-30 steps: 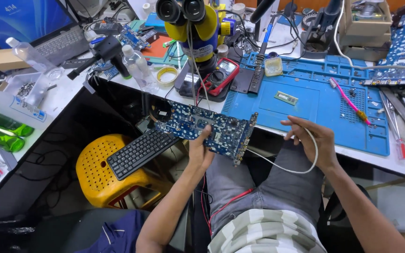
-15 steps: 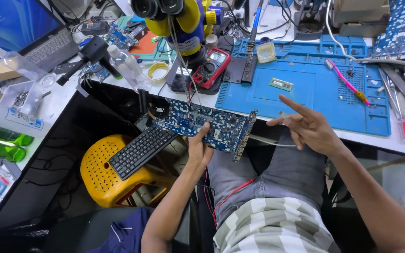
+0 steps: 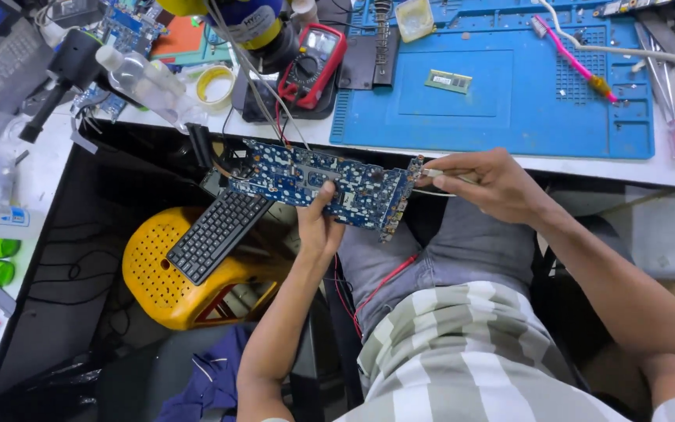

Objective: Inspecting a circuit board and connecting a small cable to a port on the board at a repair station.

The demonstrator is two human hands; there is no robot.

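My left hand (image 3: 318,227) holds a long blue circuit board (image 3: 314,184) from below, thumb on its face, over my lap in front of the bench edge. At the board's right end my right hand (image 3: 486,184) pinches a white cable plug (image 3: 431,173) against the row of ports. The thin white cable runs off under that hand. Red and black wires hang from the board's upper left toward the bench.
A blue work mat (image 3: 501,94) covers the bench, with a small green memory module (image 3: 448,80), a pink brush (image 3: 576,59) and a red multimeter (image 3: 314,59). A black keyboard (image 3: 216,233) lies on a yellow stool (image 3: 158,273). A microscope base (image 3: 255,31) and clear bottle (image 3: 138,74) stand at left.
My right hand has moved left from an open pose beside the board to its right end, now pinching the cable plug. The view has shifted closer and lower.
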